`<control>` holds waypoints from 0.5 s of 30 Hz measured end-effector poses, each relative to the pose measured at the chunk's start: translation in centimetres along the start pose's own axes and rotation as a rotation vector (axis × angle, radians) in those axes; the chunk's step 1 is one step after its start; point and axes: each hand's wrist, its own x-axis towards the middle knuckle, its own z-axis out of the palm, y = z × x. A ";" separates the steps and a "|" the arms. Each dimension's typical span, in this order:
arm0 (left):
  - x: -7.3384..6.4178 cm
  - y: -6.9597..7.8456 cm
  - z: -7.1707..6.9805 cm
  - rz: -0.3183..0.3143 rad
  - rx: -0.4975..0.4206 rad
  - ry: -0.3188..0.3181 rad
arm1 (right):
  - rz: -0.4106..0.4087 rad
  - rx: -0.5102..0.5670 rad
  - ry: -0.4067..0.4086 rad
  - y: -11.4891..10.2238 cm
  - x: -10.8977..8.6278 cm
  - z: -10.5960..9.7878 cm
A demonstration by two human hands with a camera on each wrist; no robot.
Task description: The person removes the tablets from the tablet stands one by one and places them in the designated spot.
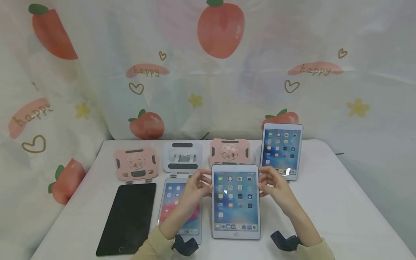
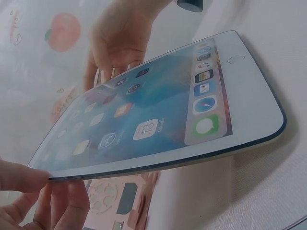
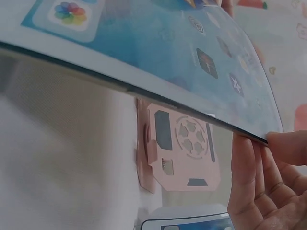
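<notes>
A white tablet [image 1: 235, 200] with a lit home screen is held between both hands, tilted with its top edge raised. My left hand [image 1: 196, 187] pinches its left edge near the top, thumb [image 2: 24, 176] on the front and fingers behind. Opposite, my right hand [image 1: 275, 186] pinches the right edge in the same way. Behind the tablet stands a pink folding stand [image 1: 230, 151] with a round cut-out; the tablet hides its lower part. The right wrist view shows this stand [image 3: 184, 148] below the tablet, apart from it. Whether the tablet's bottom edge touches the table cannot be told.
Another lit tablet [image 1: 281, 151] leans upright at the back right. On the left lie a dark tablet [image 1: 128, 218] and a lit white tablet [image 1: 169, 202], partly behind my left arm. Behind them stand a pink stand [image 1: 125, 164] and a white stand [image 1: 169, 159] on the white table [image 1: 344, 216].
</notes>
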 end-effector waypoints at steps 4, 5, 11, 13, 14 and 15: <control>0.1 -0.3 0.1 -0.010 0.003 0.006 | 0.053 0.005 -0.011 0.3 0.1 0.1; 0.1 -0.3 0.1 -0.012 0.003 0.008 | 0.063 0.007 -0.015 0.3 0.1 0.2; 0.3 -0.6 0.1 -0.030 0.024 0.020 | 0.089 0.013 -0.020 0.6 0.2 0.4; 0.3 -0.8 0.0 -0.041 0.027 0.018 | 0.100 0.017 -0.018 0.6 0.3 0.4; 0.4 -0.8 0.0 -0.045 0.024 0.015 | 0.106 0.020 -0.019 0.6 0.3 0.4; 0.4 -0.9 0.0 -0.046 0.020 0.011 | 0.114 0.024 -0.020 0.6 0.3 0.4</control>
